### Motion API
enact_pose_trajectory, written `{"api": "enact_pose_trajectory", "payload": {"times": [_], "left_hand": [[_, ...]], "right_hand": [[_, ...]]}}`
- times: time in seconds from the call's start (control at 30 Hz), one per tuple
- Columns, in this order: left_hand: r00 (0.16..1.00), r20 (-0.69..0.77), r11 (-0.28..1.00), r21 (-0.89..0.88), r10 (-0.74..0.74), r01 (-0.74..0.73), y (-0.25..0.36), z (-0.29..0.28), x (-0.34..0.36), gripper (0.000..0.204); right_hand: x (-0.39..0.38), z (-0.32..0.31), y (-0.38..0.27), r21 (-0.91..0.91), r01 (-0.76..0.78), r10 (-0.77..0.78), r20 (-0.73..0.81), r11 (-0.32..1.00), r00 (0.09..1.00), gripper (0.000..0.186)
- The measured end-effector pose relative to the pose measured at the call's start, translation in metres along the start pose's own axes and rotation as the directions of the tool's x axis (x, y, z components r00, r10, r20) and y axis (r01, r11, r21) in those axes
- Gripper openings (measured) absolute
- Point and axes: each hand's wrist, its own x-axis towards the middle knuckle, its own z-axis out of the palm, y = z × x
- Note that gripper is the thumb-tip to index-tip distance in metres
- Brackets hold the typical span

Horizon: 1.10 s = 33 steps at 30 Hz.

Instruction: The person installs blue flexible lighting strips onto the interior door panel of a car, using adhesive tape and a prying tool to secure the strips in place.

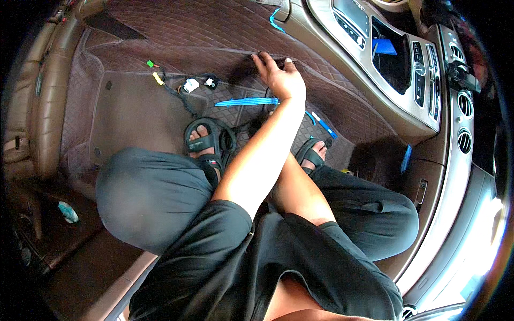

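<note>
My left hand reaches forward with its fingers apart against the brown quilted lining beside the console, and nothing shows in its grasp. Beneath it crosses my right forearm; the left forearm hides my right hand, so its fingers and anything they hold cannot be seen. A blue flat strip lies on the floor just left of the left wrist. Farther left are a white connector, a black-and-white part and a dark cable with a yellow plug and a green plug.
My sandalled feet stand on the quilted car floor. A blue-and-white stick lies beside the right foot. The centre console rises at the far right, with a blue item in its opening. A brown seat borders the left.
</note>
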Motion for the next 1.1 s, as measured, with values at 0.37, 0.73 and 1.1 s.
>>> {"api": "enact_pose_trajectory", "payload": {"times": [0.37,0.73,1.1], "left_hand": [[0.869,0.085,0.590,-0.702,-0.488,0.400,-0.021,-0.001,0.059,0.050],[0.796,0.167,0.390,-0.801,-0.583,0.454,-0.006,-0.027,0.074,0.035],[0.748,0.310,0.428,-0.665,-0.587,0.612,-0.004,-0.044,0.093,0.031]], "right_hand": [[0.018,0.021,-0.001,0.063,0.006,-0.006,0.005,0.998,1.000,0.042],[0.018,0.014,0.003,0.167,-0.116,0.122,-0.026,0.979,0.992,0.046],[-0.001,-0.011,-0.068,-0.079,-0.166,0.162,-0.050,0.983,0.985,0.046]]}}
